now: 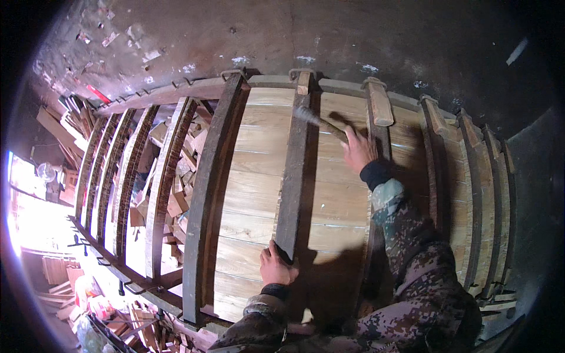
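Your right hand (357,148) grips a hammer (321,122), its head against the upper end of a dark curved rib (292,176) lying over pale planks (253,194). Your left hand (275,267) clasps that rib's lower end. Left of the rib, more ribs (126,170) span wood scraps (182,194).

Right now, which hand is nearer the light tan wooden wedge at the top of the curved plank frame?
Right. The right hand, gripping a hammer, is just below-left of the wedge; the left hand grips a dark rib far lower down.
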Action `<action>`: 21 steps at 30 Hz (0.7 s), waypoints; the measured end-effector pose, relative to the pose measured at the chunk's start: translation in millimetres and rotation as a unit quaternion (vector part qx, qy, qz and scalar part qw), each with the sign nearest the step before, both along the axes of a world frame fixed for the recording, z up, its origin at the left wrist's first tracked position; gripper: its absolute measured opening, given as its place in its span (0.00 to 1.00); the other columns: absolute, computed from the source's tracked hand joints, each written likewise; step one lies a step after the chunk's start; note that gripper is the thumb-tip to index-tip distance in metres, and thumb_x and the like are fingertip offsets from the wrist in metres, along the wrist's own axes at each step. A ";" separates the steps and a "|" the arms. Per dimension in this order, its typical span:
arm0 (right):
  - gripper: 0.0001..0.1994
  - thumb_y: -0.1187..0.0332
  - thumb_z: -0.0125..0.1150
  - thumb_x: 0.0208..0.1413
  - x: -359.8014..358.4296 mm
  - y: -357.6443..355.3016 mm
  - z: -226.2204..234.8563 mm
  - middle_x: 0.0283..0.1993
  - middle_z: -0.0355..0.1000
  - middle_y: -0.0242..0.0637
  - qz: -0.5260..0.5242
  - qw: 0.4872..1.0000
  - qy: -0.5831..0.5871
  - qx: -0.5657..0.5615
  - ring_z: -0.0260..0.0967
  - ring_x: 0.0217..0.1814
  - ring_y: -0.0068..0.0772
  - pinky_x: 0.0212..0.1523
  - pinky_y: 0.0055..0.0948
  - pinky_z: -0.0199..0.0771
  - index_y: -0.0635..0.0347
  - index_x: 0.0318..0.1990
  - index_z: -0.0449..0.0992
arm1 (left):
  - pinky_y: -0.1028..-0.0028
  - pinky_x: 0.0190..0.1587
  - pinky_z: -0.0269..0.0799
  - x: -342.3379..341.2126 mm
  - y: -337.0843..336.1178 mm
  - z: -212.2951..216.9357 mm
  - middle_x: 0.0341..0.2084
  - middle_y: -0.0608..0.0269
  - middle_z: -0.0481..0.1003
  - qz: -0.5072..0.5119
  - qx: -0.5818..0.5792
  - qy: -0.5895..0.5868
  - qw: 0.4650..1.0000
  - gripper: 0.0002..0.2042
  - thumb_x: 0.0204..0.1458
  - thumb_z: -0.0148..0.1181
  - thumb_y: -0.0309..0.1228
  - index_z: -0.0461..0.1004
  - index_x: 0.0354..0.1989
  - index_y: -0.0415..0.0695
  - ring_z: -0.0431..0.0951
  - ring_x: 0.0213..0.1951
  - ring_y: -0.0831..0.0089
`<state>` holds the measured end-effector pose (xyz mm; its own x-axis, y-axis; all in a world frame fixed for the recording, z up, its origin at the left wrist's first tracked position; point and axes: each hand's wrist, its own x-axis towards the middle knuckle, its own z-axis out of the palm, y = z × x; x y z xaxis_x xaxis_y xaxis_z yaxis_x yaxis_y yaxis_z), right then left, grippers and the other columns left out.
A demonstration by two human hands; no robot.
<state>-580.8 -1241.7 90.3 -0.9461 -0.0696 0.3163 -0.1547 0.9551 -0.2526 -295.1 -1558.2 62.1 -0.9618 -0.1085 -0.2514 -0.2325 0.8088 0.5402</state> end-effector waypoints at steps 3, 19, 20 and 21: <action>0.20 0.67 0.62 0.50 -27.3 -19.1 49.8 0.46 0.78 0.48 0.129 0.990 0.039 0.037 0.75 0.50 0.58 0.52 0.55 0.74 0.56 0.52 0.75 | 0.50 0.53 0.73 3.5 1.5 -6.3 0.49 0.40 0.69 0.005 -0.008 -0.001 1.000 0.48 0.44 0.73 0.49 0.56 0.69 0.36 0.71 0.54 0.40; 0.13 0.67 0.56 0.57 -184.0 -17.0 -7.9 0.43 0.80 0.58 0.029 0.990 -0.134 0.042 0.80 0.47 0.56 0.48 0.52 0.81 0.65 0.44 0.78 | 0.50 0.52 0.73 -1.4 -1.9 -8.1 0.48 0.41 0.69 -0.005 -0.018 -0.003 1.000 0.46 0.41 0.76 0.48 0.60 0.65 0.37 0.72 0.52 0.41; 0.13 0.67 0.57 0.55 -176.6 -42.6 -12.5 0.44 0.80 0.57 0.076 0.990 -0.116 0.026 0.80 0.48 0.56 0.47 0.52 0.81 0.63 0.44 0.78 | 0.50 0.52 0.73 -1.3 -0.4 -5.4 0.49 0.41 0.69 -0.006 -0.017 -0.009 1.000 0.47 0.42 0.75 0.49 0.59 0.66 0.37 0.71 0.52 0.41; 0.13 0.69 0.57 0.53 -160.0 -75.4 -9.9 0.43 0.80 0.55 0.147 0.987 -0.058 0.019 0.81 0.44 0.56 0.42 0.53 0.81 0.62 0.45 0.79 | 0.50 0.53 0.72 -2.9 1.1 -4.3 0.50 0.41 0.68 -0.003 -0.018 -0.010 1.000 0.47 0.43 0.74 0.50 0.58 0.67 0.37 0.71 0.53 0.41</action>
